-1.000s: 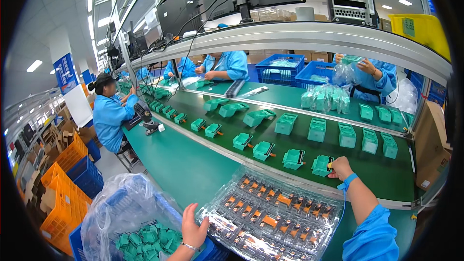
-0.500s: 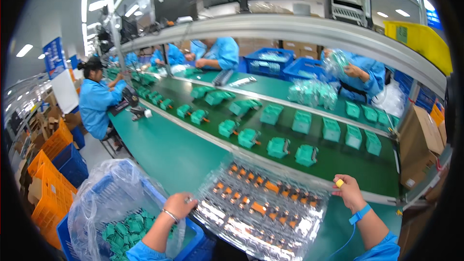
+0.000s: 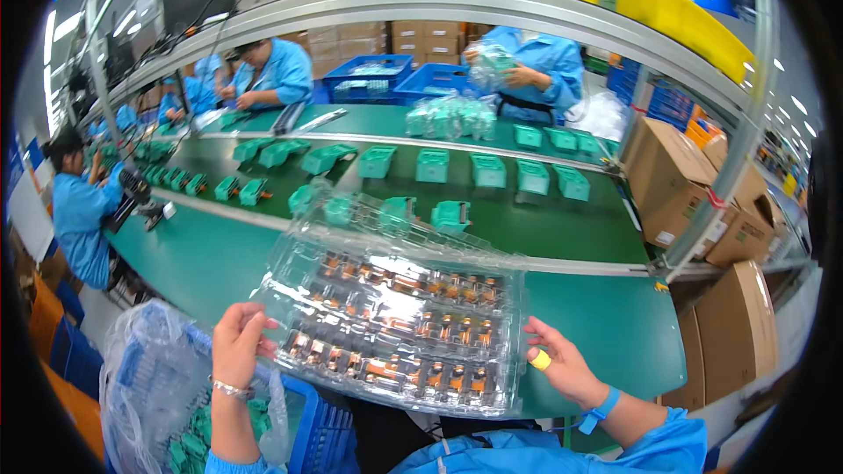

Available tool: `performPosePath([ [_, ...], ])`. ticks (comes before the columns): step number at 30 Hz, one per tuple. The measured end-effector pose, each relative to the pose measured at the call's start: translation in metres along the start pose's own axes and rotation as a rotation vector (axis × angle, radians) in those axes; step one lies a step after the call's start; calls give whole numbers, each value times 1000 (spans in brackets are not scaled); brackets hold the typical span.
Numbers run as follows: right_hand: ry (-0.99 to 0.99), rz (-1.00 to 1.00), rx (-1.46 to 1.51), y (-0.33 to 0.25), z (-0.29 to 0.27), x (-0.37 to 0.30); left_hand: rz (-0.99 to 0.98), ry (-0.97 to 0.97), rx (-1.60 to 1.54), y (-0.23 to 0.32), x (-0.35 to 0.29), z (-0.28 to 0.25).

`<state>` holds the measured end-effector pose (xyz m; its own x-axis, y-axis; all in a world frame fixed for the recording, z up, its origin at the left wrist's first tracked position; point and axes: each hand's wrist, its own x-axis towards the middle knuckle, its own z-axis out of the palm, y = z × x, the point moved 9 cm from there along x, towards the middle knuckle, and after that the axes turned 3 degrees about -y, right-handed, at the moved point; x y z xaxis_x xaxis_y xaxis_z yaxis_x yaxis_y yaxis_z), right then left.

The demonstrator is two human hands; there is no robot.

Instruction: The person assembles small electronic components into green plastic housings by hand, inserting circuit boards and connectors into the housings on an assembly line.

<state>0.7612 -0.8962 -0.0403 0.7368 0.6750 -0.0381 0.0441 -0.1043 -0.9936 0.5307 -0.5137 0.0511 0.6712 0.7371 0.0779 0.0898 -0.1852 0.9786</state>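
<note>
A clear plastic blister tray with rows of small copper-and-black parts spans the space between my hands, at the near edge of the green bench. My left hand grips its left edge, thumb and fingers together. At the right edge my right hand pinches the rim with its fingertips; a yellow cover sits on one finger and a blue strap circles the wrist. Clear plastic juts out beyond the tray's far side, over the green housings on the belt.
A blue crate lined with a plastic bag holds green parts at lower left. The belt carries rows of green housings. Beyond it a co-worker handles a bagged item. Cardboard boxes stand at right, beside a metal post.
My view has swung to the right. The tray's far side now reaches over the belt's near rail and the nearest housings, with both hands still at its edges.
</note>
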Motion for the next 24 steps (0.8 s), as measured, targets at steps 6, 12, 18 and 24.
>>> performPosePath([
  [6,173,23,540,3,-17,-59,121,-146,30,49,-5,31],
  [12,524,25,909,37,-66,-161,182,-599,-51,98,-7,183],
  [18,1287,-308,911,121,-168,-366,398,-1053,128,110,-50,300],
  [24,2051,-286,848,305,-139,-586,759,-1131,588,106,-96,342],
])
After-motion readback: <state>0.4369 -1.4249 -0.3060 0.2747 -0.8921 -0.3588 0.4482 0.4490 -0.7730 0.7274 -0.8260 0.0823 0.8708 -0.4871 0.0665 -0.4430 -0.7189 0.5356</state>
